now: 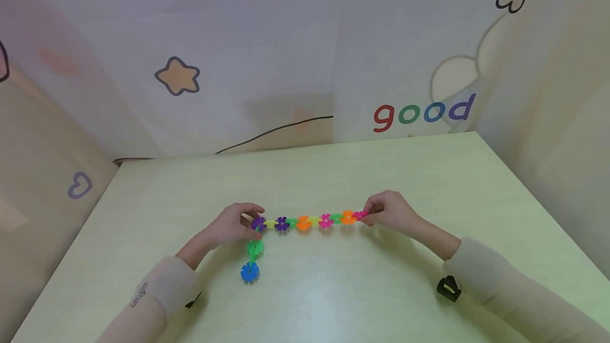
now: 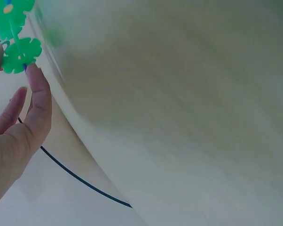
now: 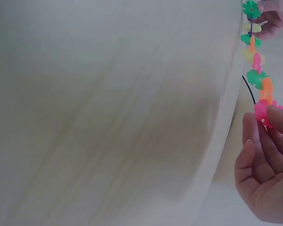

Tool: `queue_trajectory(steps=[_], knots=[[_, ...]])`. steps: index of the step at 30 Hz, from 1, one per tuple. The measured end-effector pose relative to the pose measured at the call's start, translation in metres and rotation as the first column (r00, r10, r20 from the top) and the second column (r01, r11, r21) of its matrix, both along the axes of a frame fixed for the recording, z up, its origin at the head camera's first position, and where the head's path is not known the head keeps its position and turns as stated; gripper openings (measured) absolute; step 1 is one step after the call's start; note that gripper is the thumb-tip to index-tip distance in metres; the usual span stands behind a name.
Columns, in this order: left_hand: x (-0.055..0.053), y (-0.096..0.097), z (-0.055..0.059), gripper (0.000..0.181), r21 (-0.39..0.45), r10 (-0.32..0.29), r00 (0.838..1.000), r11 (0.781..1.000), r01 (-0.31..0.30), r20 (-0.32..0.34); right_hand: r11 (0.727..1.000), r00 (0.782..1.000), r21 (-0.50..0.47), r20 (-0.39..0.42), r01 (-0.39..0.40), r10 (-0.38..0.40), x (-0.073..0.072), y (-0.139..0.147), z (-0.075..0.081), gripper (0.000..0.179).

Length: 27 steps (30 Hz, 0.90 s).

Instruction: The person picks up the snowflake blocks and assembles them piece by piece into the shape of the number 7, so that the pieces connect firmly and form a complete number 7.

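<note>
A chain of interlocked plastic flower discs (image 1: 303, 223) in purple, yellow, green, orange and pink stretches between both hands, close over the table. My left hand (image 1: 234, 223) pinches the purple disc (image 1: 259, 224) at the chain's left corner. From there a short branch runs toward me, with a green disc (image 1: 255, 248) and a blue disc (image 1: 250, 272) at its end. My right hand (image 1: 392, 210) pinches the pink disc (image 1: 359, 216) at the right end between thumb and fingers. In the right wrist view that pink disc (image 3: 262, 113) shows under the thumb.
The pale green table (image 1: 381, 173) meets a printed cloth backdrop (image 1: 267, 41) at its far edge and sides. A small black object (image 1: 449, 288) is beside the right sleeve, and a dark piece (image 1: 193, 300) shows by the left sleeve.
</note>
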<state>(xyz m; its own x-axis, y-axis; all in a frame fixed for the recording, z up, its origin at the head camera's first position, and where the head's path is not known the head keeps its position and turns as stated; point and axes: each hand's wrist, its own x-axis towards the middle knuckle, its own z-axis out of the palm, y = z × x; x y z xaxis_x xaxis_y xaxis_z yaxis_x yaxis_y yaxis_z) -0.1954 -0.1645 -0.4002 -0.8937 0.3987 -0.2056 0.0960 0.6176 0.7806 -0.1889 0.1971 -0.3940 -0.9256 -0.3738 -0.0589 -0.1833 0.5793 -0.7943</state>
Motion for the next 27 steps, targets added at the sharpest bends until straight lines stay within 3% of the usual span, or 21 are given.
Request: queue_trajectory(steps=[5,10,20,27], knots=[[-0.012,0.011,0.003,0.054,0.024,0.034,0.999,0.999,-0.033,-0.040,0.992,0.998,0.112,0.004,-0.056,0.056,0.005,0.006,-0.005,0.006],[-0.027,0.017,0.000,0.053,0.085,0.039,0.999,0.996,-0.037,-0.029,0.971,0.990,0.201,-0.030,-0.133,0.141,0.015,0.008,-0.007,0.010],[-0.055,0.033,-0.007,0.059,0.122,-0.024,1.000,0.992,0.025,-0.011,0.921,0.968,0.315,-0.024,-0.229,0.248,0.045,0.000,-0.003,0.017],[-0.068,0.045,-0.008,0.057,0.136,-0.085,0.996,0.987,0.082,0.019,0.908,0.950,0.302,-0.028,-0.289,0.312,0.061,-0.008,-0.002,0.022]])
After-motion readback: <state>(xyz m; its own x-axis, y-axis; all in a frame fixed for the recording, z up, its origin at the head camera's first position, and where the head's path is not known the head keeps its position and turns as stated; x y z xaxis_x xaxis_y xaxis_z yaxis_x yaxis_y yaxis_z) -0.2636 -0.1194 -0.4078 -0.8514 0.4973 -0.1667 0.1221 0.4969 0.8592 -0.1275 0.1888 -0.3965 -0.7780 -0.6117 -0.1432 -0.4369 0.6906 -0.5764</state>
